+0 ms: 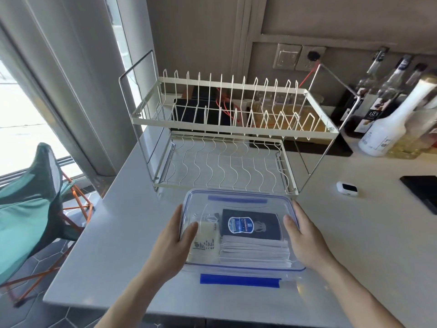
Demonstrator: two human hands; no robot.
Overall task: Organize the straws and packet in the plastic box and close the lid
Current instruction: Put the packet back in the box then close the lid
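Observation:
A clear plastic box (238,194) with a blue-trimmed lid on top sits on the counter in front of me. Through the lid I see a dark blue packet (250,223), a stack of white wrapped straws (255,250) below it, and a cream packet (204,245) marked "MINI" on the left. My left hand (173,235) lies flat on the lid's left edge, thumb on top. At the lid's right edge, my right hand (302,235) presses the same way. The blue front latch (238,280) lies flat toward me; the rear blue latch (237,199) shows at the back.
A white two-tier wire dish rack (222,129) stands just behind the box. Bottles (390,119) crowd the back right of the counter. A small white device (347,188) and a black pad (423,192) lie to the right. A teal folding chair (30,197) stands left of the counter edge.

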